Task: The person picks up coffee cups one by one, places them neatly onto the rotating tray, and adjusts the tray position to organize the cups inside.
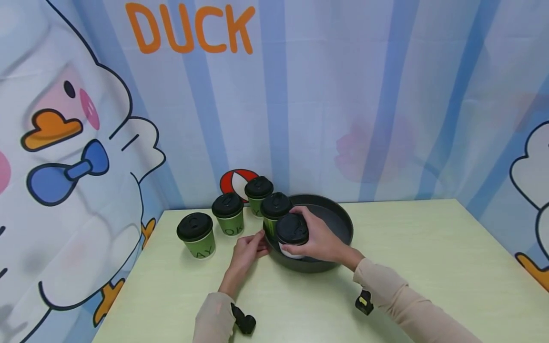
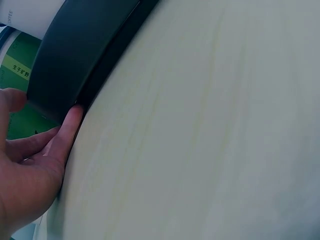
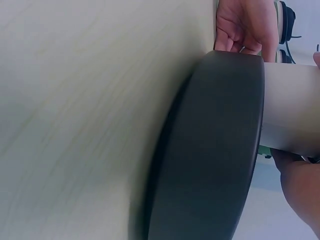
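Note:
My right hand (image 1: 321, 240) holds a white paper cup (image 3: 290, 107) with a black lid (image 1: 292, 228), fingers and thumb around its sides. That cup is over the near left part of a round black pan (image 1: 310, 267); its base is hidden by the pan's wall. At the pan's left edge, my left hand (image 1: 247, 252) grips the wall, thumb by the rim and a finger low on the outside. Just behind the white cup stands a green cup (image 1: 270, 227) with a black lid, at the pan's left side; I cannot tell whether it is inside.
Left of the pan, on the pale table (image 1: 411, 267), stand three more black-lidded green cups: one marked AY (image 1: 200, 245), one marked OK (image 1: 231, 225), and another farther back (image 1: 256, 206). A curtain (image 1: 309, 95) printed with ducks hangs behind the table.

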{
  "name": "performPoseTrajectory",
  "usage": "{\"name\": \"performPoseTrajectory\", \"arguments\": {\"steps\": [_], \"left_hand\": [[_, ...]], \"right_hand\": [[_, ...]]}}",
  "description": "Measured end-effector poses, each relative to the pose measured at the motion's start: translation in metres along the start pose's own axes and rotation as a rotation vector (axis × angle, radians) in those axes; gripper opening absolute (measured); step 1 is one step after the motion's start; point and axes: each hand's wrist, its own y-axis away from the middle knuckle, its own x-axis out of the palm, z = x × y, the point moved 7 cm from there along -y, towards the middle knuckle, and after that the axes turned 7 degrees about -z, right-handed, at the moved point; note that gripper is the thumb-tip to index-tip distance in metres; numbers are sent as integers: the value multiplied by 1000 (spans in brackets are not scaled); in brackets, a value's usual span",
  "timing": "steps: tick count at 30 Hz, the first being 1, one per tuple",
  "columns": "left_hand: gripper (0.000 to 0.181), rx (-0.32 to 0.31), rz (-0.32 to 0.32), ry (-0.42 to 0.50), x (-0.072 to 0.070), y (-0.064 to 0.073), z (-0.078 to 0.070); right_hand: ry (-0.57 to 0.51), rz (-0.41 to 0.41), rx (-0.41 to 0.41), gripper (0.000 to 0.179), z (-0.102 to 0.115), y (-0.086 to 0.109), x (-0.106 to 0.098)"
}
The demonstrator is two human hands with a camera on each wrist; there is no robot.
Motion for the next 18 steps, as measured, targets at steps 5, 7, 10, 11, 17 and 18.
{"name": "performPoseTrajectory", "arguments": {"steps": [5, 7, 10, 11, 17, 18], "left_hand": [[50, -7, -6, 1, -1, 0, 0], [51, -5, -4, -2, -1, 0, 0], [52, 1, 0, -4, -1, 0, 0], [52, -4, -2, -5, -1, 0, 0], [52, -8, 1, -11, -1, 0, 0], [52, -8, 0, -13, -1, 0, 0]], "right_hand": [[-7, -1, 10, 86, 0, 1, 1], [-11, -2, 14, 86, -1, 1, 1], [-21, 0, 21, 85, -2, 1, 1], [-24, 1, 25, 85, -3, 1, 1], [-32, 9, 47, 82, -5, 1, 1], [-31, 11, 48, 82, -5, 0, 1]]}}
